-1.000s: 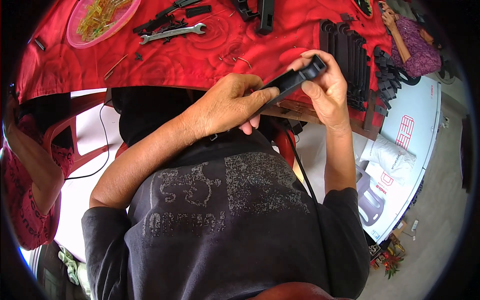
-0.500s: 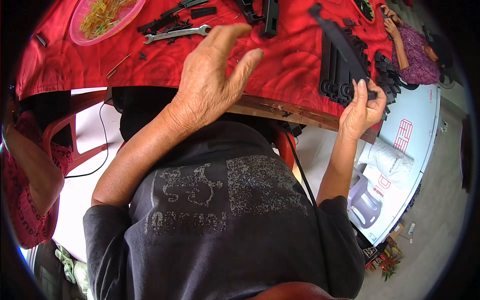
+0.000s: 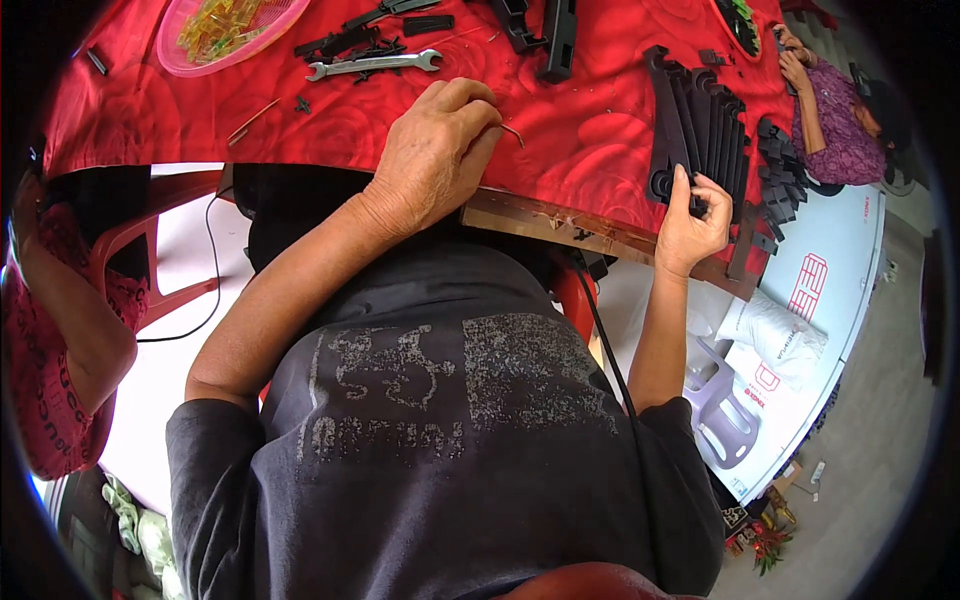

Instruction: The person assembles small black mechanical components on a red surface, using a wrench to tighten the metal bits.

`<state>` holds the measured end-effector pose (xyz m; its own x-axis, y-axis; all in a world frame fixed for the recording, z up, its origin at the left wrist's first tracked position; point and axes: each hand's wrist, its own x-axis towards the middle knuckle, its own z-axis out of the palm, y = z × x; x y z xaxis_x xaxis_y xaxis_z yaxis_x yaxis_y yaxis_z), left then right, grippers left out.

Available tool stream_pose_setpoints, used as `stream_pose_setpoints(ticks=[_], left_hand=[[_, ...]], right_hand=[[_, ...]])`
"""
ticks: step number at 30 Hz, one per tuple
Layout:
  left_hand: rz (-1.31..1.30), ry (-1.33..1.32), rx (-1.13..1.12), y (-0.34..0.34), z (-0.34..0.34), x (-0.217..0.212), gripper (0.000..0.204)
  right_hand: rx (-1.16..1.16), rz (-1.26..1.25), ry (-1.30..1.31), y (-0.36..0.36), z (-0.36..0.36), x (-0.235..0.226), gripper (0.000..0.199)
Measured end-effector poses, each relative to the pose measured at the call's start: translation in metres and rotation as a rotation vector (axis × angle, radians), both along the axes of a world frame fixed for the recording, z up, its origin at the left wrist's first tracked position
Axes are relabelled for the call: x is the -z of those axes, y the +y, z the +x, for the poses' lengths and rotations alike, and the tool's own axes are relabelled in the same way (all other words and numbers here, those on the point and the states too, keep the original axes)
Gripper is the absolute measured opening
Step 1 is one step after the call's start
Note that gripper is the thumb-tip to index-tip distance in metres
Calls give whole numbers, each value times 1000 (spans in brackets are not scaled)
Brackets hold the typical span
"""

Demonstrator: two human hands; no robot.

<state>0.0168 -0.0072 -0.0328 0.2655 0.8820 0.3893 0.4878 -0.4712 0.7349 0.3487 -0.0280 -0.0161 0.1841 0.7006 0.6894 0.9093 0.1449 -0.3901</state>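
Where the near edge of the table (image 3: 570,228) runs toward its right corner, a row of long black parts (image 3: 700,120) is laid on the red cloth (image 3: 590,150), packed side by side with their lengths running away from that edge. At the near end of this row, the right hand (image 3: 695,228) is placed, its thumb and forefinger brought close together beside the ends of the parts. A dark end is seen between these two fingers, but whether it is pinched or only touched cannot be told; the other fingers are bent.

By the middle of the near edge, well apart from the row, the left hand (image 3: 430,150) is held with its back turned up. Its fingers are loosely bent and the thumb is kept near them; the palm side is hidden, so any contact there cannot be told.

To the right of the row, small black pieces (image 3: 782,175) are heaped along the table's right edge. Toward the far edge, a long black piece (image 3: 560,40) is laid. Farther left, an open-ended wrench (image 3: 375,65) is set, and yellow pieces (image 3: 222,28) are held in a pink basket (image 3: 200,69).
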Motion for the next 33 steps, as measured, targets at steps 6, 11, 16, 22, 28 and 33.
stream_pose_setpoints(ticks=[6, 11, 16, 22, 28, 33], left_hand=[[48, 6, -10, 0, 2, 3, 9], [58, 8, 15, 0, 0, 5, 10], [-21, 11, 41, -2, -3, 2, 12], [52, 2, 25, 0, -1, 4, 11], [28, 3, 35, 0, -1, 5, 12], [22, -4, 38, -1, -2, 4, 11]], right_hand=[[80, 91, -119, 5, 6, -8, 34], [149, 31, -247, 7, 8, -6, 35], [126, -16, -326, 4, -2, -6, 35], [119, -74, -372, 3, -5, -5, 28], [113, -122, -244, 13, -6, -5, 39], [132, -125, -339, 12, 13, 3, 31]])
